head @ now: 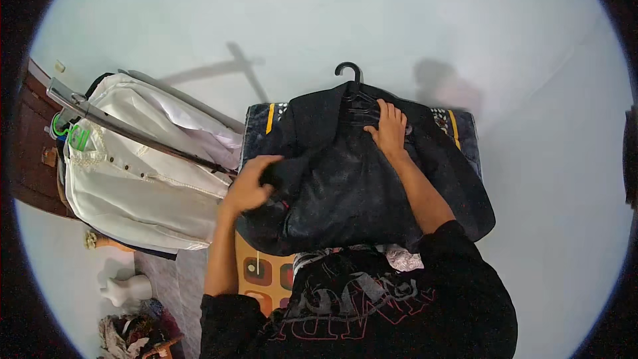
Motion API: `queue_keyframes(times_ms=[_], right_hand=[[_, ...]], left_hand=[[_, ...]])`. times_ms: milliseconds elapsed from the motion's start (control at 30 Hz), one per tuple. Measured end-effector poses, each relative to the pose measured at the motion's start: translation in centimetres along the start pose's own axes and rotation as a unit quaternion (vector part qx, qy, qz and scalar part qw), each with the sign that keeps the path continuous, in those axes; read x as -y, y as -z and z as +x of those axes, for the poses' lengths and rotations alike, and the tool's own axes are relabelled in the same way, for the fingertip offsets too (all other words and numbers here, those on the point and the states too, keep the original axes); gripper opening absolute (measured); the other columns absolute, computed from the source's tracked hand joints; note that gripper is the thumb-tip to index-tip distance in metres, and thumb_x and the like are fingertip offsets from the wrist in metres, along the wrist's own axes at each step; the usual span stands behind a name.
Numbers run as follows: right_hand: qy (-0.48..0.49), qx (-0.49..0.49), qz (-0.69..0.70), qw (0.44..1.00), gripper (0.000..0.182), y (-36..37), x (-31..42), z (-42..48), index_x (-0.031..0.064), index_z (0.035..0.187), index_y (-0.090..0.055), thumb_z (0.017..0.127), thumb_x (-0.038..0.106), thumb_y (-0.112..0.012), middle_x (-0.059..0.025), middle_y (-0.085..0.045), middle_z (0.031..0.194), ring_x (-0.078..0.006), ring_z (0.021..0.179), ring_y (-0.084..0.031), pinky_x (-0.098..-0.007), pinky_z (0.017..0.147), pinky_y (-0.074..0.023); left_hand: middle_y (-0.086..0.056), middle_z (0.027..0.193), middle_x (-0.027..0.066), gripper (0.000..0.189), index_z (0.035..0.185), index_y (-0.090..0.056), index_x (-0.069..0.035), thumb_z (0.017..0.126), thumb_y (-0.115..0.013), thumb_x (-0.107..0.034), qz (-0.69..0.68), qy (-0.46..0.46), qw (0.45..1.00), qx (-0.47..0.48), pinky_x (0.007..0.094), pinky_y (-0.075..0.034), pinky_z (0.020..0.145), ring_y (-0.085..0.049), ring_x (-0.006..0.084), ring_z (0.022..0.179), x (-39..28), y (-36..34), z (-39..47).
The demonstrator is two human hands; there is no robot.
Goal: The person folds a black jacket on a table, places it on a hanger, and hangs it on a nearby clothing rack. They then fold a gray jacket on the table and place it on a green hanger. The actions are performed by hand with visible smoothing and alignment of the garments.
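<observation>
A black suit jacket point(344, 199) lies front up across a padded surface covered in dark patterned cloth point(256, 119). Out of its collar rises the hook of a black hanger point(349, 67); the hanger's thin bars show inside the neck opening. My right hand point(391, 129) rests on the jacket's upper right front beside the collar, fingers spread. At the jacket's left side is my left hand point(251, 184), slightly blurred, thumb and fingers apart around dark fabric. Whether it touches that fabric is hard to tell.
To the left, a metal clothes rail point(139, 132) slants past white garments point(149, 204), some on a green hanger point(79, 137). A pale wall point(319, 15) stands behind the padded surface. Lower left are a white torso form point(127, 290) and a heap of fabric point(129, 334).
</observation>
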State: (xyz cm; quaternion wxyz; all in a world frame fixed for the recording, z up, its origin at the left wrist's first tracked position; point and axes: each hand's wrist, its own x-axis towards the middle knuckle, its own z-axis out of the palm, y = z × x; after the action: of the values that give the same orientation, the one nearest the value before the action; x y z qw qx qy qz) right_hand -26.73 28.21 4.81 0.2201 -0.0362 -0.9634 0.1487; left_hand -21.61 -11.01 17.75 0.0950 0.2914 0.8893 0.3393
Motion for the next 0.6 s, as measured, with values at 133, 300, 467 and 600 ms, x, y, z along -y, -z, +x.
queue_keyframes(times_ms=[133,300,467,600], right_hand=[[0.023,-0.002,0.016,1.000,0.087,-0.2,1.1,0.8,0.0048,0.144,-0.039,0.075,0.029,-0.087,-0.0144,-0.049,0.127,-0.0346,0.119,-0.047,-0.0507,0.104,-0.0329],[0.011,0.017,0.004,1.000,0.089,-0.4,0.0,1.5,0.0047,0.144,-0.039,0.073,0.030,-0.088,-0.0139,-0.050,0.126,-0.0339,0.117,-0.047,-0.0505,0.102,-0.0332],[-0.022,0.031,0.014,0.999,0.090,-0.6,-0.9,2.2,0.0062,0.143,-0.040,0.071,0.030,-0.090,-0.0134,-0.053,0.128,-0.0339,0.122,-0.047,-0.0492,0.103,-0.0323],[-0.041,0.046,0.045,0.997,0.088,-0.9,0.1,2.8,0.0073,0.142,-0.041,0.071,0.025,-0.090,-0.0121,-0.051,0.129,-0.0332,0.124,-0.047,-0.0535,0.104,-0.0317]], left_hand=[[-0.062,0.129,0.0258,0.064,0.136,-0.058,-0.005,0.073,-0.068,-0.018,0.149,0.134,0.976,0.088,0.0442,-0.046,0.106,-0.058,0.0405,0.122,13.2,-0.8,-3.6],[-0.068,0.115,0.0279,0.063,0.125,-0.061,-0.001,0.074,-0.077,-0.034,0.148,0.200,0.961,0.122,0.0477,-0.053,0.093,-0.065,0.0445,0.109,5.7,0.7,-4.7],[-0.069,0.113,0.0280,0.065,0.121,-0.063,0.001,0.072,-0.081,-0.037,-0.055,0.101,0.974,0.195,0.0478,-0.052,0.094,-0.066,0.0437,0.106,-5.0,2.2,-7.2],[-0.070,0.109,0.0271,0.071,0.129,-0.056,0.003,0.071,-0.083,-0.030,0.075,0.230,0.909,0.339,0.0485,-0.053,0.092,-0.067,0.0431,0.103,0.4,-3.4,-11.4]])
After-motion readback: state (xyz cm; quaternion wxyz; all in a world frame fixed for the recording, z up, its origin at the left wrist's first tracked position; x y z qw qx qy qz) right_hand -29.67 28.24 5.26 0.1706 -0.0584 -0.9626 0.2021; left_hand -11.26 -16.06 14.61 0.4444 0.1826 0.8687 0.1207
